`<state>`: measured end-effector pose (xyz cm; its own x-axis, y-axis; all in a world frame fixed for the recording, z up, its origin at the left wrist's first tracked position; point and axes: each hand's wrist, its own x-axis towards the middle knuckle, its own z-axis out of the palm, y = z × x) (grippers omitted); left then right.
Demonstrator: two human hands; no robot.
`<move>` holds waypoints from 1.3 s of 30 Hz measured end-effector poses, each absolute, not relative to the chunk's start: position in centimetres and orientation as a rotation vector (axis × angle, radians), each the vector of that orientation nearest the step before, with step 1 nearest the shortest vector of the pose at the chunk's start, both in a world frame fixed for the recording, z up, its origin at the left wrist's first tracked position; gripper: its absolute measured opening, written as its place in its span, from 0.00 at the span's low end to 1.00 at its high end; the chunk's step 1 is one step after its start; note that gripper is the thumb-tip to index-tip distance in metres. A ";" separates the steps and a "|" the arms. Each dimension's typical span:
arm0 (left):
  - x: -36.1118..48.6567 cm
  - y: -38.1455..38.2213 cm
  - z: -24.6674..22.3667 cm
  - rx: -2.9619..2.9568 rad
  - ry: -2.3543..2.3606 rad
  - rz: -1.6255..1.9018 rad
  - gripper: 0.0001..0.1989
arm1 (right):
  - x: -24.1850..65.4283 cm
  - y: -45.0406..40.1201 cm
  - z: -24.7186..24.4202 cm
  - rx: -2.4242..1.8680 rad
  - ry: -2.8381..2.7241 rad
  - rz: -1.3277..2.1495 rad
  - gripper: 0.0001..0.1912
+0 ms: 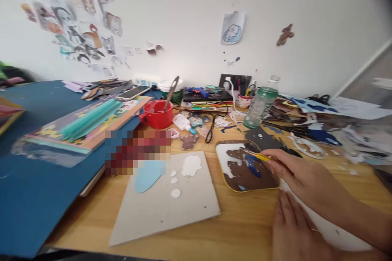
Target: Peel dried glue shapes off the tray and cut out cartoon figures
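Note:
My right hand (288, 167) is closed around a slim yellow tool with a thin pale tip (262, 157); its exact kind is too blurred to tell. The tip is over a rounded tray with a yellow rim (237, 190), which holds brown, white and dark blue cut-out pieces. Below it, my left hand (290, 224) lies flat with fingers stretched out, on or beside a pale board (333, 228) at the lower right. Left of the tray sits a grey board (171, 216) bearing a light blue oval (149, 177), a white wavy-edged shape (192, 165) and several small white ovals.
Behind stand a red mug (157, 116) with a utensil in it, a glue bottle (183, 123) and a clear bottle (260, 108). Scraps (306, 110) pile at the right. A blue mat (39, 195) with a book (92, 126) covers the left side.

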<state>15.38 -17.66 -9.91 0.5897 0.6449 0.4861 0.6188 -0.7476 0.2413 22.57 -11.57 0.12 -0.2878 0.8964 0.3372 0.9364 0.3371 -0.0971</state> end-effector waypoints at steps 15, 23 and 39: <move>16.2 -17.7 -11.2 2.645 1.199 1.167 0.27 | 25.6 -12.6 -0.7 -2.060 -2.300 0.122 0.13; 15.9 -17.6 -13.3 2.690 1.114 0.945 0.21 | 24.0 -12.6 -0.3 -1.870 -2.388 0.191 0.13; 16.1 -17.5 -13.8 2.699 1.094 0.911 0.29 | 23.6 -11.4 1.2 -1.591 -2.508 -0.019 0.13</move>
<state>16.15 -17.51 -13.79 0.5653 0.6601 0.4947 0.6063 -0.7392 0.2934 23.61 -11.37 1.19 -0.4155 0.8970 0.1509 0.8991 0.4301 -0.0810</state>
